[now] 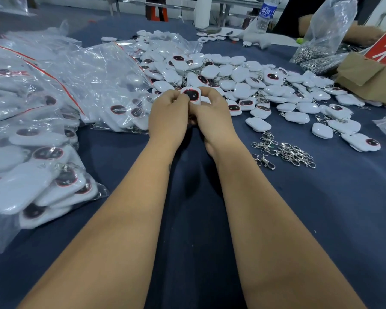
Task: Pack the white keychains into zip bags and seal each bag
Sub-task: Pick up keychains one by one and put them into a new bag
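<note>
Both hands are meeting at the middle of the blue cloth table [187,197], pinching 1 white keychain [191,94] between them. The left hand [168,117] is gripping its left edge with curled fingers and the right hand [212,117] is pinching its right edge, the dark oval face turned up toward the camera.

The loose pile of keychains [243,81] is lying just beyond the hands, spreading from 12 toward 2 o'clock. Filled zip bags [31,130] are stacking from 9 to 11 o'clock, and loose metal clasps [283,152] are sitting at 3 o'clock.

The piece is looking like a light, rigid plastic shell, smooth and probably slippery. Gripping its 2 opposite edges, away from the glossy face, is likely safest; any ring would be dangling and snagging on a bag mouth.
</note>
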A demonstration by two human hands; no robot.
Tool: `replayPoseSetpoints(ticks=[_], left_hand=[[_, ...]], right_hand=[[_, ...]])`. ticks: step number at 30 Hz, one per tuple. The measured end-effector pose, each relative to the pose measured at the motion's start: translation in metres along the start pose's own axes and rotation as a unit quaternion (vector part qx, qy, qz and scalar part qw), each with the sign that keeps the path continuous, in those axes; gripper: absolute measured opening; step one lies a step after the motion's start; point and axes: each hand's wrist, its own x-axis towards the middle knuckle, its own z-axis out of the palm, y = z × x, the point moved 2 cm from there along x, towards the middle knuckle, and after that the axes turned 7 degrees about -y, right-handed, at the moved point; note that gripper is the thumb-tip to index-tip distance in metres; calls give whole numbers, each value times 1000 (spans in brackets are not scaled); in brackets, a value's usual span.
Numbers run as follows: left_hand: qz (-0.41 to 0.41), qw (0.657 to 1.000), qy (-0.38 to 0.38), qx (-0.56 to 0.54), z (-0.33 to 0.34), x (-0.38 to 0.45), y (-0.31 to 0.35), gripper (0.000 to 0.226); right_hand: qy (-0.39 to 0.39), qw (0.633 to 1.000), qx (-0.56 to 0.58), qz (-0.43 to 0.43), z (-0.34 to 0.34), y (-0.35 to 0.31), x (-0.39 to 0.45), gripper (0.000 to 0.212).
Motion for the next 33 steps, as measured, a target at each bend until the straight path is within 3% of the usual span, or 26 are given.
replayPoseSetpoints(ticks=[6,13,23,31,33], left_hand=[[-3,1000,-15,0,1,-1,3,21],[-3,1000,-16,-7,1,-1,3,8],[-32,999,-14,-32,0,2,8,18],[-51,997,7,-56,-1,1,10,22],[-41,996,-2,-76,0,-1,9,24]], right_hand=[[3,995,103,4,0,-7,-2,24],[3,998,68,5,-1,-4,-1,30],[23,999,-21,15,-1,-1,4,29],[28,996,81,28,-1,-6,1,20],[26,996,82,32,-2,-5,2,28]])
